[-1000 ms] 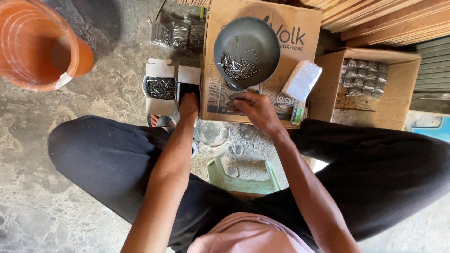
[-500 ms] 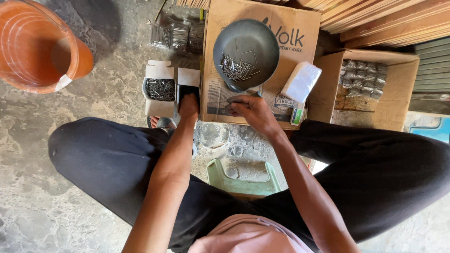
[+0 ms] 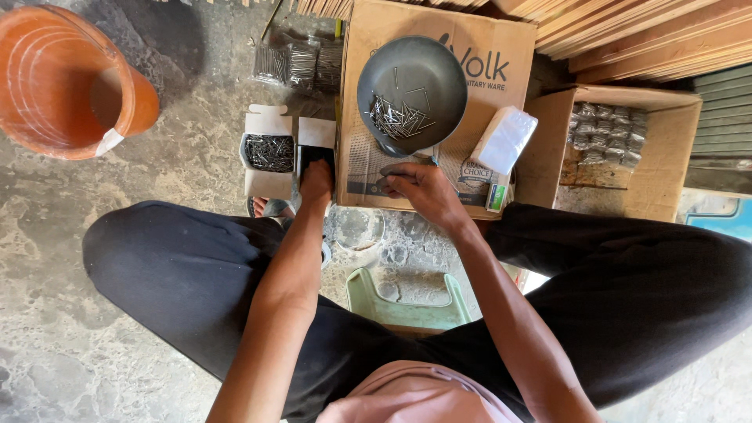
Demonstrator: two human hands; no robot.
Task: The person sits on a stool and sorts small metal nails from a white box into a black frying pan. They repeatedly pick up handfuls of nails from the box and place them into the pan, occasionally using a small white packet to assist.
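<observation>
Mottled concrete floor (image 3: 94, 329) is taking up the scene, orange bucket (image 3: 66, 82) sitting far left. Cardboard box (image 3: 478, 47) is carrying a dark round pan (image 3: 411, 86) of loose nails (image 3: 398, 117). Left hand (image 3: 316, 184) is dipping into a small dark box (image 3: 316, 153), grip hidden. Right hand (image 3: 419, 188) is curling, fingertips pinching something small and grey below the pan

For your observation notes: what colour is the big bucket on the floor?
Orange; the bucket shows clearly in the head view, upper left.
</observation>
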